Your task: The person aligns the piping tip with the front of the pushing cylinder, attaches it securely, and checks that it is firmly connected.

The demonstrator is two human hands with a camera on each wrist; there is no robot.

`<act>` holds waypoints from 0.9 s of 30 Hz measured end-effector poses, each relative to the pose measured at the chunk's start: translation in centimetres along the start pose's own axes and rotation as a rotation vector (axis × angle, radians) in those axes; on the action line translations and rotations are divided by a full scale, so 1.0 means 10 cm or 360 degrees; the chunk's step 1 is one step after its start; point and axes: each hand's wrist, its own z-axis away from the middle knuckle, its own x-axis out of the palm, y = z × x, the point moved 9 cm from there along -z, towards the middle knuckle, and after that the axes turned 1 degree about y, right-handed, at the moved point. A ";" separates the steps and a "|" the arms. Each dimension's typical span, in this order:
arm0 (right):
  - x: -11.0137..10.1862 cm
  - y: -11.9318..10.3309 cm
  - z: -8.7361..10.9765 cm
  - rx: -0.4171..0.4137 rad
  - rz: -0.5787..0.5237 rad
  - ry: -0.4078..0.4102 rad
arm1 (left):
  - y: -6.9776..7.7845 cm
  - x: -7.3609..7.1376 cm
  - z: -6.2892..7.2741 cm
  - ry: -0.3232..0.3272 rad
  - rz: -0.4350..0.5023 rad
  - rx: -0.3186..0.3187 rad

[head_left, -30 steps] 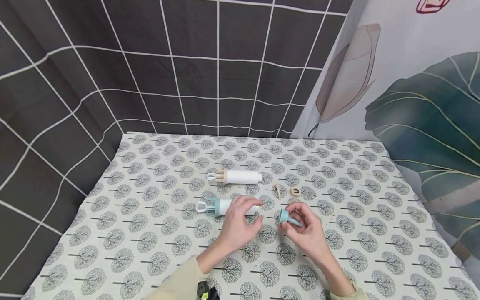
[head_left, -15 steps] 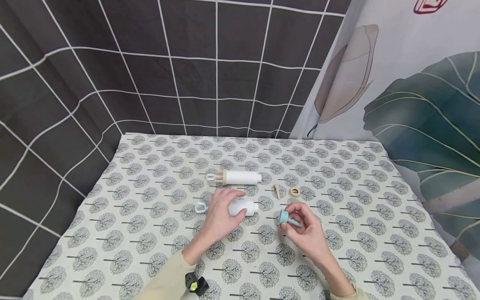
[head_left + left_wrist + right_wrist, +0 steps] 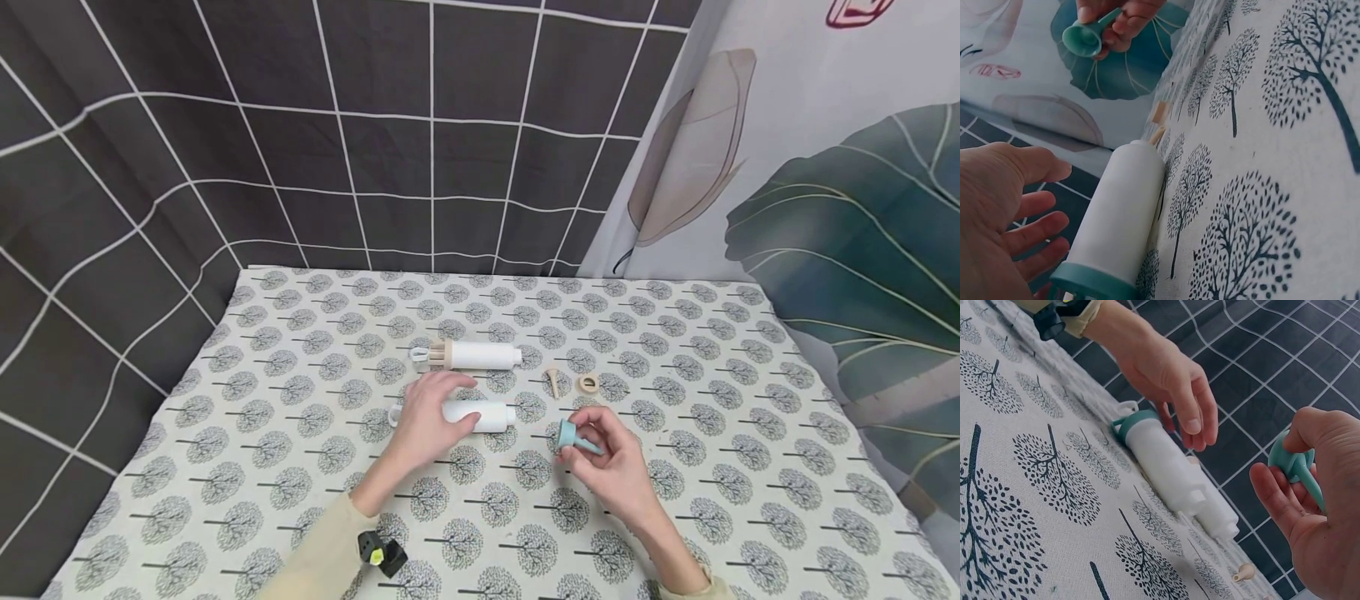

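My left hand hovers over the near white cylinder, its thumb and fingers spread and apart from it in the left wrist view. That cylinder lies on its side; its teal collar shows in the left wrist view, while the hand hides it in the head view. At the right, my right hand pinches a small teal funnel-shaped piece with a thin stem. Its wide mouth faces left, a short way from the cylinder's narrow end.
A matching white cylinder with a beige slotted collar lies behind the near one. To its right are a small beige funnel-shaped piece and a beige ring. A tree-print cloth covers the table, and a dark checked curtain hangs behind.
My left hand has moved left along the near cylinder, uncovering its white body and narrow end and covering its teal collar. The right hand keeps the teal piece in nearly the same place.
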 end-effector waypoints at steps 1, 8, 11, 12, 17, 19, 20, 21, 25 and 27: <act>0.00 0.01 0.00 0.0013 0.0004 0.0006 | -0.01 0.00 0.00 -0.0010 0.0009 -0.0004; 0.00 0.02 0.01 0.0039 0.0014 0.0014 | -0.09 0.00 -0.01 -0.0065 0.0027 -0.0068; 0.01 0.02 0.01 0.0030 0.0002 0.0007 | -0.09 0.00 -0.01 -0.0076 0.0013 -0.0080; 0.01 0.01 0.01 0.0020 -0.0007 -0.0002 | -0.09 0.00 -0.01 -0.0080 0.0008 -0.0081; 0.04 -0.03 0.01 -0.0037 -0.0048 -0.0047 | -0.09 0.02 -0.03 -0.0105 -0.0018 -0.0087; 0.04 -0.03 0.01 -0.0047 -0.0052 -0.0054 | -0.09 0.03 -0.03 -0.0117 -0.0037 -0.0088; 0.04 -0.03 0.01 -0.0048 -0.0047 -0.0054 | -0.10 0.03 -0.03 -0.0124 -0.0046 -0.0087; 0.04 -0.03 0.01 -0.0048 -0.0041 -0.0053 | -0.10 0.04 -0.03 -0.0129 -0.0051 -0.0087; 0.03 0.01 0.01 -0.0012 -0.0007 -0.0034 | -0.12 0.06 -0.02 -0.0145 -0.0091 -0.0089; 0.02 0.02 0.01 0.0005 0.0009 -0.0020 | -0.12 0.06 -0.03 -0.0152 -0.0110 -0.0089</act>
